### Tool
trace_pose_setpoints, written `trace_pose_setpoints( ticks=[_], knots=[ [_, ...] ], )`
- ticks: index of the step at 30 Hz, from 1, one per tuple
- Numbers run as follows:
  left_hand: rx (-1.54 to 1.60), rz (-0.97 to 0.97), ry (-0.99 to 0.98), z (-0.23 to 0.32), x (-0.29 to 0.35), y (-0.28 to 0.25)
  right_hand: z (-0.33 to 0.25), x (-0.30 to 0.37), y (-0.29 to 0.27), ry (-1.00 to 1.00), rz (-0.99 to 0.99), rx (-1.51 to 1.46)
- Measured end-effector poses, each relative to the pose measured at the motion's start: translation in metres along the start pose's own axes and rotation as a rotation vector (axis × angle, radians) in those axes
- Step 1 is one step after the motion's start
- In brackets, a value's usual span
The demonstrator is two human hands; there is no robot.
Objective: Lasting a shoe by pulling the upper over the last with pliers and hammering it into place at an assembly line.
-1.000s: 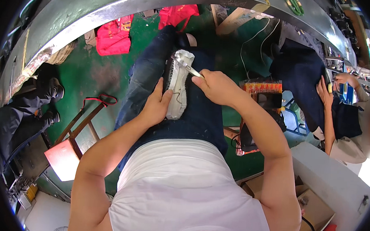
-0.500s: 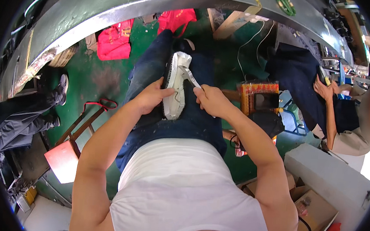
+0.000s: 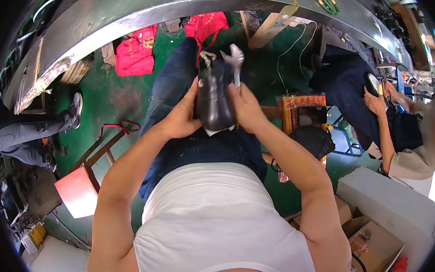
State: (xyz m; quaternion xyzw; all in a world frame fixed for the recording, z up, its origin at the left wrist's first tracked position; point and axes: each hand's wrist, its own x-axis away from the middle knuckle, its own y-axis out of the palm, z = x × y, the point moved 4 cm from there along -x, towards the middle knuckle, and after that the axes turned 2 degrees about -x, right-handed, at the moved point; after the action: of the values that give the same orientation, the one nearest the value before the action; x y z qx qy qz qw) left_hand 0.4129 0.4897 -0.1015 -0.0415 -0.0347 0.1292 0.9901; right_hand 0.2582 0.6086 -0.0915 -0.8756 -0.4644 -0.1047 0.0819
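A black leather shoe (image 3: pixel 215 100) is held over my lap, its dark upper facing up, with a pale edge showing at its near end. My left hand (image 3: pixel 184 113) grips the shoe's left side, thumb near its near end. At the other side, my right hand (image 3: pixel 247 109) is closed around metal pincers (image 3: pixel 236 62), whose curved head points away from me. That same hand rests against the shoe's right side. Much of the pincers' handle is hidden by my fingers.
A metal workbench edge (image 3: pixel 160 20) arches ahead. Red bags (image 3: pixel 135 53) lie on the green floor (image 3: pixel 115 92). On the left is a red-topped stool (image 3: pixel 77 190); on the right, a co-worker's hands (image 3: pixel 376 102) hold a shoe, near a black cap (image 3: pixel 313 142).
The shoe has been turned over from its pale underside to its black upper. The pincers have swung off the underside and now point away from me. The co-worker's hands have shifted.
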Motion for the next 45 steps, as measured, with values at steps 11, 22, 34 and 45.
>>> trace_pose_setpoints(
  ticks=[11, 22, 34, 45],
  knots=[
    [0.146, -0.096, -0.229, -0.007, 0.016, -0.013, 0.01, -0.002, 0.02, 0.036, 0.006, 0.094],
    [0.532, 0.288, -0.233, 0.034, 0.027, 0.018, 0.0, 0.013, 0.034, -0.145, 0.009, 0.236],
    [0.576, 0.459, 0.077, 0.147, 0.063, -0.09, -0.134, -0.074, -0.027, -0.642, 0.088, 0.658],
    [0.086, 0.507, 0.39, 0.189, -0.237, -0.27, -0.188, -0.239, -0.05, -0.889, 0.359, 1.022]
  ],
)
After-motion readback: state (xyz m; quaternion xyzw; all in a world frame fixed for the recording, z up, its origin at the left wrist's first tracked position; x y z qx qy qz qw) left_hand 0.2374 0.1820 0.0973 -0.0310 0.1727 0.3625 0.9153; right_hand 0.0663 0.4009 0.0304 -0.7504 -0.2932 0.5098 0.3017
